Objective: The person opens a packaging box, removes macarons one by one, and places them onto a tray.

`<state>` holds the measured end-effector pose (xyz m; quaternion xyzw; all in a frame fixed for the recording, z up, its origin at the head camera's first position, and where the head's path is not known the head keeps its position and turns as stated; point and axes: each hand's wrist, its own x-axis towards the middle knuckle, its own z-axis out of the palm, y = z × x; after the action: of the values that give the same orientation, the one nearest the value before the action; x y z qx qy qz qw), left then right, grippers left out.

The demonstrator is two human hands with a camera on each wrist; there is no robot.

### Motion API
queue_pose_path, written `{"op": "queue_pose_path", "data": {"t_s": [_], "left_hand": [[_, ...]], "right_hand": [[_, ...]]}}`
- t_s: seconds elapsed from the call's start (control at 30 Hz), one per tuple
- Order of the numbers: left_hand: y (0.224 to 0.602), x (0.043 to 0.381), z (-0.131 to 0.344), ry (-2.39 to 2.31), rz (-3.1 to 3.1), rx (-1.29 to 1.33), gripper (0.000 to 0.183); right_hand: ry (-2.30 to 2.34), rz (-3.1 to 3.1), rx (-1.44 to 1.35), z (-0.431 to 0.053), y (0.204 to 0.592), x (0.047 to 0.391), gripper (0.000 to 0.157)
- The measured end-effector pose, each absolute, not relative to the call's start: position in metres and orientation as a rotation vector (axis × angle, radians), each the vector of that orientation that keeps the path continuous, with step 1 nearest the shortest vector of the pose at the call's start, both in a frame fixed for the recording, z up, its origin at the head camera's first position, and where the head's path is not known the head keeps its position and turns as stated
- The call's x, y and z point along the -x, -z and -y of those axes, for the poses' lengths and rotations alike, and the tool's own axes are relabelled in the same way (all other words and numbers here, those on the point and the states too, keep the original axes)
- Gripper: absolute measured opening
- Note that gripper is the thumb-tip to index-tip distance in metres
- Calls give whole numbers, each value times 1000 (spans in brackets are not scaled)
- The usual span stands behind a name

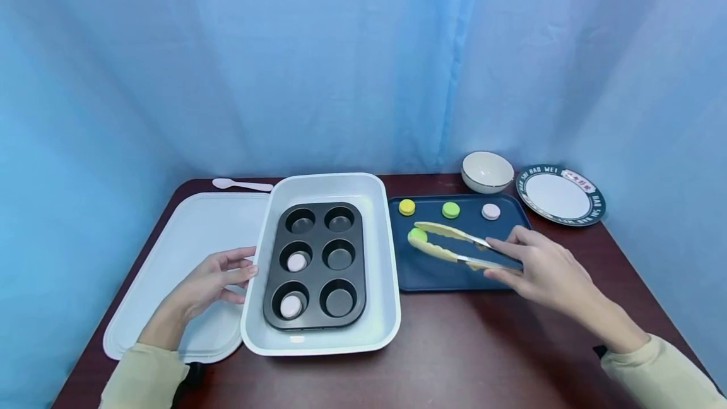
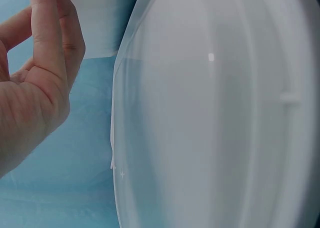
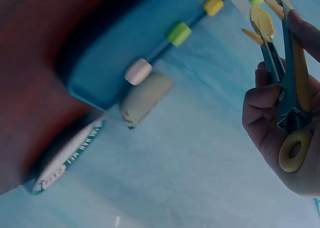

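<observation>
Right hand (image 1: 542, 267) is gripping tongs (image 1: 445, 231) around a green macaron (image 1: 418, 234), probably light but crushable, so its sides are looking safest, left hand (image 1: 214, 276) relaxing at the bin (image 1: 379, 308).

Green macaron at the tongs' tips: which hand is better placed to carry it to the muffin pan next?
Right, most likely: the right hand holds the tongs, their tips at the green macaron. The left hand, without a tool, is at the white tray's left rim.
</observation>
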<state>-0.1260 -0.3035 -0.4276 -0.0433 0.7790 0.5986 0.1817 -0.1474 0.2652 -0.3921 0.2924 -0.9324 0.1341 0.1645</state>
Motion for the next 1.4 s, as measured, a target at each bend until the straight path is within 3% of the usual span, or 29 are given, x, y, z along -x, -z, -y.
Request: {"op": "queue_pose_path", "data": {"t_s": [0.93, 1.4], "left_hand": [[427, 127, 303, -1709, -2173, 101, 69], [429, 125, 305, -1708, -2184, 113, 70]], "right_hand": [[-356, 2801, -758, -269, 429, 138, 58], [-428, 2877, -733, -273, 437, 140, 73]]}}
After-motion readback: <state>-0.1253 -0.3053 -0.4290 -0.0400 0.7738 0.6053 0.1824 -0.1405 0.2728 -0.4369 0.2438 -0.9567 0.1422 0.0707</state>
